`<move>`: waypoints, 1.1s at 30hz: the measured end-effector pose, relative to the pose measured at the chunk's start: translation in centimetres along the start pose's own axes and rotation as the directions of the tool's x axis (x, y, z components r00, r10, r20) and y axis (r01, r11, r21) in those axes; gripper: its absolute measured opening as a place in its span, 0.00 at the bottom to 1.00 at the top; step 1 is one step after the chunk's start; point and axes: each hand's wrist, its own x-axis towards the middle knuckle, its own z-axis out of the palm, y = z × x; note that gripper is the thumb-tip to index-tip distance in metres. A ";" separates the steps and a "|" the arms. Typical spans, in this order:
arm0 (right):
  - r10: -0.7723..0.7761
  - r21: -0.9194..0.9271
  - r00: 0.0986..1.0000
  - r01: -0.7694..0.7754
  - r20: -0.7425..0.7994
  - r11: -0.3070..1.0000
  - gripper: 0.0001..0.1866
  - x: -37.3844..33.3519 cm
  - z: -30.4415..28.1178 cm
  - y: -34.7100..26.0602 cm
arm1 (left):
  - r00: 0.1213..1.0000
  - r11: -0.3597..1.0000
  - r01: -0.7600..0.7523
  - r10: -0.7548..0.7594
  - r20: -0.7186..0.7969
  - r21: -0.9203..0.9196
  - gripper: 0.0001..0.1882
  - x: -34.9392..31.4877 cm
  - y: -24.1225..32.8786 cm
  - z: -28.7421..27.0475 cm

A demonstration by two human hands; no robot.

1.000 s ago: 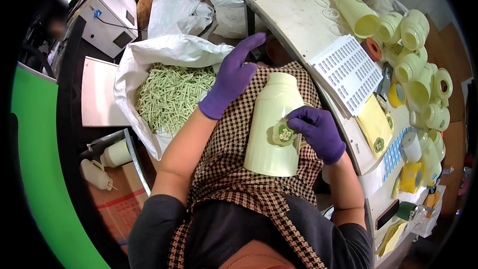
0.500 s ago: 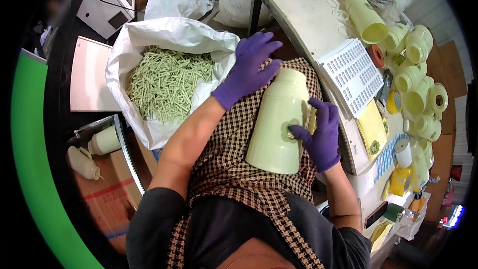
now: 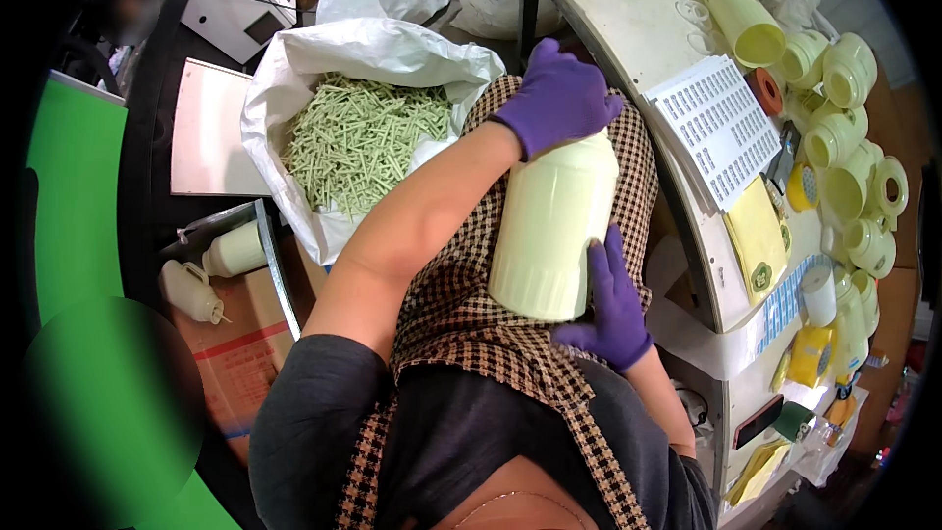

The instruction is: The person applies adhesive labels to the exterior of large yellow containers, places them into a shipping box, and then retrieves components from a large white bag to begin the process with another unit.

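Pale-yellow jug (image 3: 549, 236), one. Upper end: under your left fingers (image 3: 601, 110), curled, grip hidden from view. Lower side: along your right fingers (image 3: 601, 280), outstretched and spread.

white sheets (image 3: 714, 128): printed rows, unreadable | yellow sheets (image 3: 754, 234): green emblem (image 3: 760, 278) | carton (image 3: 228, 373): printed red, unreadable

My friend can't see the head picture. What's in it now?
A purple-gloved left hand covers the neck of a pale yellow thermos jug on a checked apron; the right hand touches its side. Leftward is an open white sack of pale green sticks.
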 end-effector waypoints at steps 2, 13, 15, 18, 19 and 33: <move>0.112 -0.042 0.987 -0.117 -0.111 0.992 0.45 -1.4 3.4 1.8 | 0.997 0.986 0.072 -0.070 0.020 -0.149 0.26 1.5 0.3 3.2; 0.259 -0.053 0.946 -0.274 -0.193 0.960 0.36 -2.0 3.5 1.9 | 0.589 0.561 -0.800 0.802 -0.099 -0.214 0.15 -17.3 0.9 0.9; 0.265 -0.059 0.943 -0.282 -0.203 0.958 0.36 -1.9 3.4 1.6 | 0.610 0.592 -0.792 0.781 -0.134 -0.151 0.08 -18.1 1.2 1.0; 0.294 -0.029 0.939 -0.303 -0.178 0.953 0.37 -1.7 3.4 1.7 | 0.693 0.679 -0.717 0.719 -0.050 -0.162 0.02 -19.0 2.4 2.3; 0.304 -0.030 0.939 -0.312 -0.159 0.950 0.38 -1.6 3.4 1.6 | 0.689 0.679 -0.721 0.724 -0.036 -0.140 0.02 -19.0 2.9 2.7; 0.337 0.041 0.932 -0.335 -0.135 0.941 0.48 -2.5 3.9 2.1 | 0.644 0.641 -0.762 0.765 0.002 0.091 0.10 -19.4 3.8 3.6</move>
